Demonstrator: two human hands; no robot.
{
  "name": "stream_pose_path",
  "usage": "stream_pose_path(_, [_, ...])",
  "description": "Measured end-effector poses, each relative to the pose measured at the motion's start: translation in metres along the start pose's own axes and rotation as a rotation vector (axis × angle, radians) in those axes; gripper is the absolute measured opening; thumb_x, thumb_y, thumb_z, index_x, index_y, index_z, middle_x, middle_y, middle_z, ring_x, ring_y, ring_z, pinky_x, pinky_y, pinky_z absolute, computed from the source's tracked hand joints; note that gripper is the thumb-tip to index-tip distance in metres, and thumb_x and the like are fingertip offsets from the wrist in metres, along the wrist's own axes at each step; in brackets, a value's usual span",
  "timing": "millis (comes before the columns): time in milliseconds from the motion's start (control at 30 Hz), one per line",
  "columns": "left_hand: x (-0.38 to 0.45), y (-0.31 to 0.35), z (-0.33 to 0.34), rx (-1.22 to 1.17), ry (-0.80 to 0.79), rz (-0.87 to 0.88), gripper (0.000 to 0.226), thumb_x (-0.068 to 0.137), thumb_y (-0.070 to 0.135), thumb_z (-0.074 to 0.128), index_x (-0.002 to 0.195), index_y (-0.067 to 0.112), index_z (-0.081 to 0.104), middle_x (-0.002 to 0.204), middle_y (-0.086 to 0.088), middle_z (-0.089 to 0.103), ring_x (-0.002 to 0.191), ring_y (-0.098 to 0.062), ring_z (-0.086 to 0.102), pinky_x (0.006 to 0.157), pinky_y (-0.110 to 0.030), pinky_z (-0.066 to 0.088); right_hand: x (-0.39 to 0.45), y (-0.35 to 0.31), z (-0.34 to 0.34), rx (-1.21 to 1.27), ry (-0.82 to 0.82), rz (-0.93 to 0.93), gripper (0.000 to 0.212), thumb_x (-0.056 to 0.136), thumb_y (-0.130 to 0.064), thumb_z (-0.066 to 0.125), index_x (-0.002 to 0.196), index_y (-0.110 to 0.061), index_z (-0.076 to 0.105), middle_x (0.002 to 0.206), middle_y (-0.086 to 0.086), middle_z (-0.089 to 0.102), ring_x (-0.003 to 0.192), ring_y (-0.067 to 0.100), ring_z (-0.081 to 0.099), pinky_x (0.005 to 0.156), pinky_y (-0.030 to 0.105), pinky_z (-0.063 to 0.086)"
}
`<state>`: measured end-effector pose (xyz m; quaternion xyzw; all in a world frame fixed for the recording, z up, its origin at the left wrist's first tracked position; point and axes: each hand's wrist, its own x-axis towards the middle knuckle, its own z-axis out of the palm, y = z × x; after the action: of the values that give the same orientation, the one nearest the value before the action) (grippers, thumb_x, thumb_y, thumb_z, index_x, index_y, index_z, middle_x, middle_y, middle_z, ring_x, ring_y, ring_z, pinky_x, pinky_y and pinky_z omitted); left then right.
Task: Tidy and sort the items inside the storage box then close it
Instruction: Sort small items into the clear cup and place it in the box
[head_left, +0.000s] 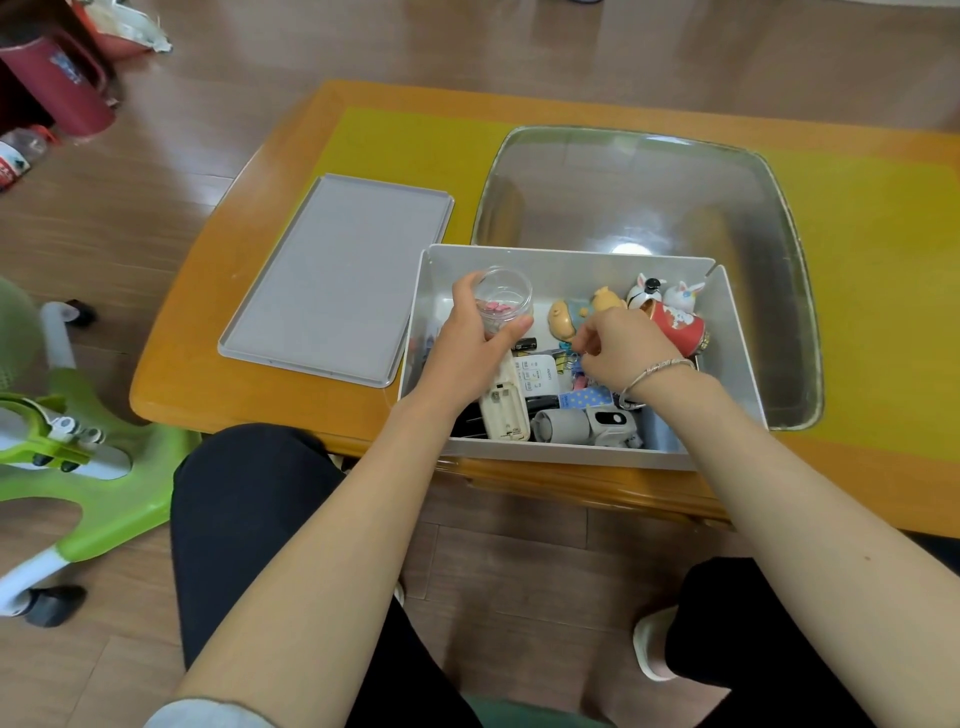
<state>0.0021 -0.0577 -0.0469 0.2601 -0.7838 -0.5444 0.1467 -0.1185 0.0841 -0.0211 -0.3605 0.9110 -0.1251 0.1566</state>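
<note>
The storage box (571, 270) sits open at the near edge of the worktop (218, 374), its grey lid (337, 280) lying flat just to its left and a clear tray (649, 192) behind it. The left hand (475, 338) holds a small clear jar (506, 301) over the box's left end, its grip wrapped round the jar, which has a few pink pieces at the bottom. The right hand (621, 345) reaches down into the clutter beside the figurines (623, 306), fingertips drawn narrow as if pinching some small thing near the binder clips (566, 358); what it has, if anything, I cannot tell. To do this step well, keep the jar upright and close to the picking hand, lift 1 small item at a time, and drop it straight into the mouth.
</note>
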Motion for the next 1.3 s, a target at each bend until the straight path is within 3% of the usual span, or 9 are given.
stream_pose_path(100, [0.0, 0.0, 0.0, -0.004, 0.009, 0.007, 0.066, 0.09, 0.04, 0.063, 0.142, 0.029, 0.022, 0.125, -0.001, 0.054, 0.109, -0.017, 0.056, 0.089, -0.03, 0.048, -0.001, -0.003, 0.004, 0.067, -0.024, -0.032, 0.008, 0.083, -0.007, 0.063, 0.083, -0.015, 0.062, 0.095, 0.009, 0.069, 0.083, 0.022, 0.066, 0.084, 0.034, 0.052])
stream_pose_path(233, [0.0, -0.001, 0.0, 0.0, 0.004, 0.019, 0.066, 0.09, 0.039, 0.063, 0.141, 0.03, 0.023, 0.123, 0.001, 0.053, 0.108, -0.015, 0.055, 0.086, -0.027, 0.047, 0.0, -0.006, 0.009, 0.064, 0.052, -0.034, 0.015, 0.081, -0.002, 0.058, 0.082, -0.014, 0.067, 0.097, 0.008, 0.067, 0.091, 0.024, 0.064, 0.086, 0.035, 0.051])
stream_pose_path(400, [-0.001, 0.0, 0.0, -0.005, 0.002, 0.029, 0.066, 0.089, 0.039, 0.064, 0.141, 0.031, 0.023, 0.122, 0.002, 0.052, 0.107, -0.015, 0.055, 0.09, -0.03, 0.048, -0.002, -0.001, 0.014, 0.122, 0.115, -0.017, 0.01, 0.083, -0.005, 0.06, 0.085, -0.012, 0.067, 0.08, 0.004, 0.069, 0.074, 0.019, 0.064, 0.081, 0.036, 0.052])
stream_pose_path(633, [0.0, -0.001, 0.0, 0.0, 0.006, 0.025, 0.066, 0.089, 0.04, 0.064, 0.141, 0.031, 0.024, 0.122, 0.001, 0.053, 0.108, -0.015, 0.055, 0.089, -0.03, 0.047, 0.0, -0.005, 0.021, 0.133, 0.163, -0.015, 0.013, 0.083, -0.007, 0.059, 0.085, -0.016, 0.068, 0.08, 0.0, 0.067, 0.072, 0.015, 0.058, 0.073, 0.022, 0.043])
stream_pose_path(833, [0.001, -0.002, 0.001, -0.012, 0.006, 0.019, 0.066, 0.089, 0.04, 0.064, 0.14, 0.033, 0.023, 0.123, 0.004, 0.05, 0.108, -0.014, 0.053, 0.086, -0.026, 0.046, -0.003, -0.003, 0.02, 0.181, 0.202, -0.023, 0.02, 0.079, -0.004, 0.058, 0.081, -0.021, 0.066, 0.075, -0.001, 0.067, 0.069, 0.015, 0.057, 0.069, 0.026, 0.045])
stream_pose_path(1067, [0.002, -0.003, 0.001, -0.012, 0.008, 0.014, 0.066, 0.089, 0.04, 0.064, 0.14, 0.033, 0.023, 0.121, 0.006, 0.049, 0.108, -0.013, 0.053, 0.083, -0.022, 0.045, 0.002, 0.002, 0.026, 0.117, 0.058, 0.004, 0.03, 0.086, -0.015, 0.063, 0.116, -0.019, 0.064, 0.089, 0.002, 0.069, 0.087, 0.019, 0.061, 0.086, 0.035, 0.05])
stream_pose_path(1300, [0.001, -0.003, 0.001, -0.004, 0.001, 0.017, 0.064, 0.089, 0.04, 0.065, 0.139, 0.033, 0.025, 0.123, 0.004, 0.052, 0.109, -0.012, 0.054, 0.079, -0.017, 0.044, 0.007, -0.002, 0.027, 0.131, 0.025, -0.003, 0.026, 0.084, -0.014, 0.065, 0.109, -0.018, 0.067, 0.081, -0.003, 0.058, 0.077, 0.014, 0.055, 0.079, 0.027, 0.048])
